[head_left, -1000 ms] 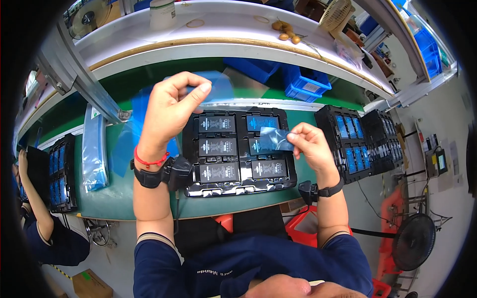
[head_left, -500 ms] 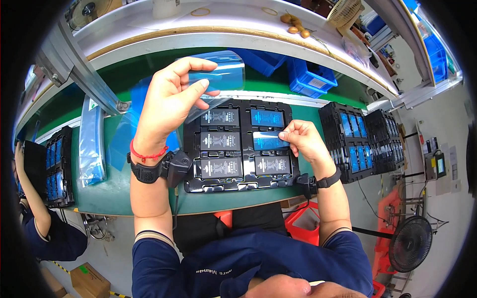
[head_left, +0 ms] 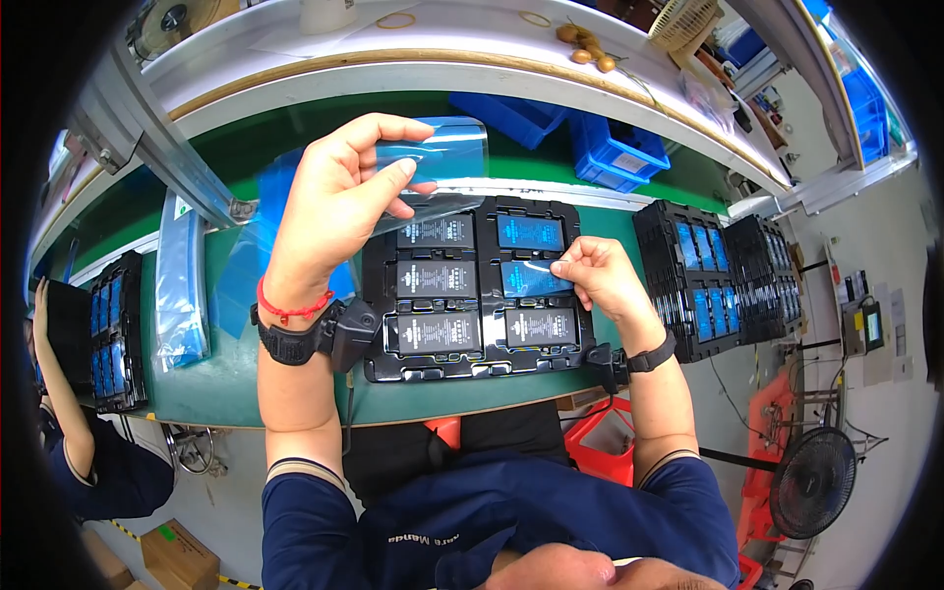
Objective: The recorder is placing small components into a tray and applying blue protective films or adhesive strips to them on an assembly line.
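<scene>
While your left hand (head_left: pixel 344 197) holds a clear blue sheet (head_left: pixel 460 147) raised over the far left corner of the black tray (head_left: pixel 452 373), its fingers are half curled, with the thumb against the film and a visible gap to the index finger. That loose hold probably spares the film a crease and leaves the tray's right column uncovered.

Your right hand (head_left: pixel 608 280) is closed to a tight pinch, thumb and index on the right end of a small blue film (head_left: pixel 529 280). This film lies over the middle compartment of the tray's right column; whether it touches the pack below all along, you cannot tell from here. Holding it by one end likely lets you line it up without covering its face.

The flat dark packs (head_left: pixel 436 280) sit in two columns of three, each in its own recess, which presumably stops them sliding. The tray itself lies between your forearms, close to the counter's (head_left: pixel 231 393) near edge, within easy reach of both hands. Stacked trays (head_left: pixel 654 285) stand beyond its right edge, seemingly to leave you elbow room.
</scene>
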Available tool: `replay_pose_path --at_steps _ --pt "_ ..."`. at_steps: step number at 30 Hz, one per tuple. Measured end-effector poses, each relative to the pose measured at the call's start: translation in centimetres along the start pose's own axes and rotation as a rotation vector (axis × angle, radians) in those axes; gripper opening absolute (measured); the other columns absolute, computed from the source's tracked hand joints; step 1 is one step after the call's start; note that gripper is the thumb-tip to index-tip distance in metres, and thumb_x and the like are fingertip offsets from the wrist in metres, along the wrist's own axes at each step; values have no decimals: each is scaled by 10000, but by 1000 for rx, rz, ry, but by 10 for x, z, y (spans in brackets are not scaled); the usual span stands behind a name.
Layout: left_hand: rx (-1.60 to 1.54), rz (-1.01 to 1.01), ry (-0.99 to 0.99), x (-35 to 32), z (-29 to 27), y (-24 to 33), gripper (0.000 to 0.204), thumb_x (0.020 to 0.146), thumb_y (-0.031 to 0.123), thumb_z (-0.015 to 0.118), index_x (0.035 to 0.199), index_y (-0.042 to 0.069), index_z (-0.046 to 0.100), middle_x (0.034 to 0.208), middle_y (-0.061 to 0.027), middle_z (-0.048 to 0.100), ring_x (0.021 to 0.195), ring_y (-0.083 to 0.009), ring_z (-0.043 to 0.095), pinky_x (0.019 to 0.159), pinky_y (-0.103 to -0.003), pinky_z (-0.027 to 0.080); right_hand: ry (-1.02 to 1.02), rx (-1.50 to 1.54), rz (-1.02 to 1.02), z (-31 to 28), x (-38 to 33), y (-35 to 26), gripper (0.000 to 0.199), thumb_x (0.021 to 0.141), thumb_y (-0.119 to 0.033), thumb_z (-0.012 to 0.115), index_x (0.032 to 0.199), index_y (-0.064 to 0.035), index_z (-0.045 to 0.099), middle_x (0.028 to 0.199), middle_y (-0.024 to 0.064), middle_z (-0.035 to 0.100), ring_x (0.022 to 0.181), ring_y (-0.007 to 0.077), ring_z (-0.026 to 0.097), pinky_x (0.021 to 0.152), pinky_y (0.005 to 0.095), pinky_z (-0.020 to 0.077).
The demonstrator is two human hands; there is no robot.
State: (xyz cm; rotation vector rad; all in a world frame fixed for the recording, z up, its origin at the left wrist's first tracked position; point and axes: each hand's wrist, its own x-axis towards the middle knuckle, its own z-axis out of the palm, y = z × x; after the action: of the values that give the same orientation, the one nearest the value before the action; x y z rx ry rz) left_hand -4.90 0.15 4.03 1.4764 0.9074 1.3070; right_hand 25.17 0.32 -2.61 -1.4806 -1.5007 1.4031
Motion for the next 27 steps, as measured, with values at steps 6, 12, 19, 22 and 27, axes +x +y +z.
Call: replay_pose_path --at_steps 6,12,19,22,27 --pt "28 -7 0 0 0 0 264 857 -4 517 1120 -15 544 1030 -110 617 834 -179 652 605 -213 518 49 -180 28 3 0 -1 143 748 -68 686 683 -26 565 511 10 535 397 70 479 361 229 383" --pt "8 -2 -20 1 5 2 404 848 -21 517 1246 17 463 991 -98 622 816 -147 643 602 -195 506 278 -747 -252 16 -7 -1 197 700 -115 733 723 0 574 546 59 561 511 143 569 504 275 456" --pt "48 -70 -193 -2 13 -7 239 844 28 586 1082 15 565 1011 -50 610 835 -96 602 675 -216 510 397 -616 -543 31 -38 -49 405 694 -170 754 1001 -13 542 944 143 573 856 275 591 743 351 483" --pt "76 -114 -283 -5 23 -10 164 848 34 588 1011 14 578 967 -35 623 829 -72 586 691 -220 509 368 -558 -936 39 -41 -62 515 656 -132 774 1098 -29 532 1116 185 491 1031 341 494 875 389 422" --pt "33 -13 -332 -13 40 -1 87 826 12 593 901 -16 626 783 -9 620 683 -51 548 598 -203 451 353 -433 -979 44 -36 -51 253 681 -51 733 909 -31 624 868 102 610 845 263 581 738 332 469"
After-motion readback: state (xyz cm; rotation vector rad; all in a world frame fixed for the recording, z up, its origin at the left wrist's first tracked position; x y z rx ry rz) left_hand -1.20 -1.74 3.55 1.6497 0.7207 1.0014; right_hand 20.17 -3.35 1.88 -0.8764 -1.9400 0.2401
